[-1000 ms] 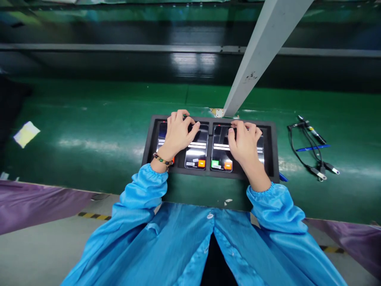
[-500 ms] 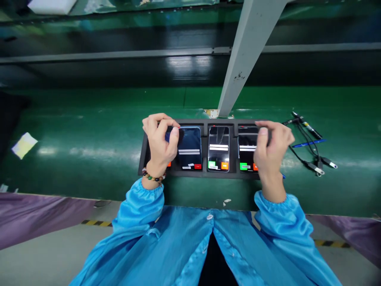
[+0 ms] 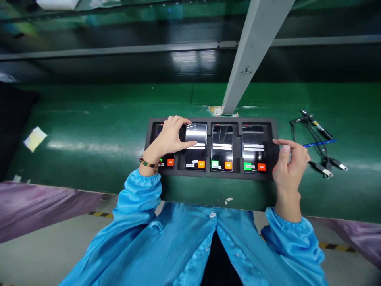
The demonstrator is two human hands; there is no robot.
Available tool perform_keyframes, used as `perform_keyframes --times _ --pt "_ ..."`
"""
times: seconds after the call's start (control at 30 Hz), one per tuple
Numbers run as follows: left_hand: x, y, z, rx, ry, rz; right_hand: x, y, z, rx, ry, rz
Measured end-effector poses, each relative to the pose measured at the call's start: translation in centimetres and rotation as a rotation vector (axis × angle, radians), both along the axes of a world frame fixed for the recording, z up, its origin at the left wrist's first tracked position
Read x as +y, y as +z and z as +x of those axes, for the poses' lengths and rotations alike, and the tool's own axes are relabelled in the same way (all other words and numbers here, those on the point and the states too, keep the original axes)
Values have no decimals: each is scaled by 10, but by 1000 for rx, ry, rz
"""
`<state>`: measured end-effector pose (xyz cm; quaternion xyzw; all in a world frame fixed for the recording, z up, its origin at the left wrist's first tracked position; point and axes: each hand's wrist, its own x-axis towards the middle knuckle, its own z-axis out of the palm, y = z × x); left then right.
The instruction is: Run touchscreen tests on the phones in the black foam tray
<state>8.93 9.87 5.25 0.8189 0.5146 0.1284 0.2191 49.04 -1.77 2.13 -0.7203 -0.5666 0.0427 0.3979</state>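
Observation:
Several phones lie screen up in a black foam tray (image 3: pixel 208 174) on the green table. My left hand (image 3: pixel 172 137) reaches over the leftmost phone (image 3: pixel 167 162), thumb and fingers apart at the second phone (image 3: pixel 195 153), the thumb over its screen. To the right of that lie a third phone (image 3: pixel 222 139) and a fourth phone (image 3: pixel 253 141), both showing green and orange boxes. My right hand (image 3: pixel 288 163) is at the tray's right end, its index finger stretched to the rim, with nothing seen in it.
Black cables (image 3: pixel 317 139), a marker (image 3: pixel 321 129) and a blue pen (image 3: pixel 320 143) lie right of the tray. A grey metal post (image 3: pixel 247 63) rises behind it. A yellowish paper (image 3: pixel 35 139) lies far left.
My right hand has moved right, off the fourth phone to the tray's end. My left hand has spread its thumb and fingers over the second phone, whose screen now looks brighter with an orange box.

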Motion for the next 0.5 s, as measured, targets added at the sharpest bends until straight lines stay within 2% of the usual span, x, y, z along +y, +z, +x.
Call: perform_keyframes --times 0.23,0.5 --pt "-6 1 -1 -57 -8 20 2 -7 3 22 -21 -19" --pt "-21 19 0 -184 6 126 1 -8 1 22 -17 -22"
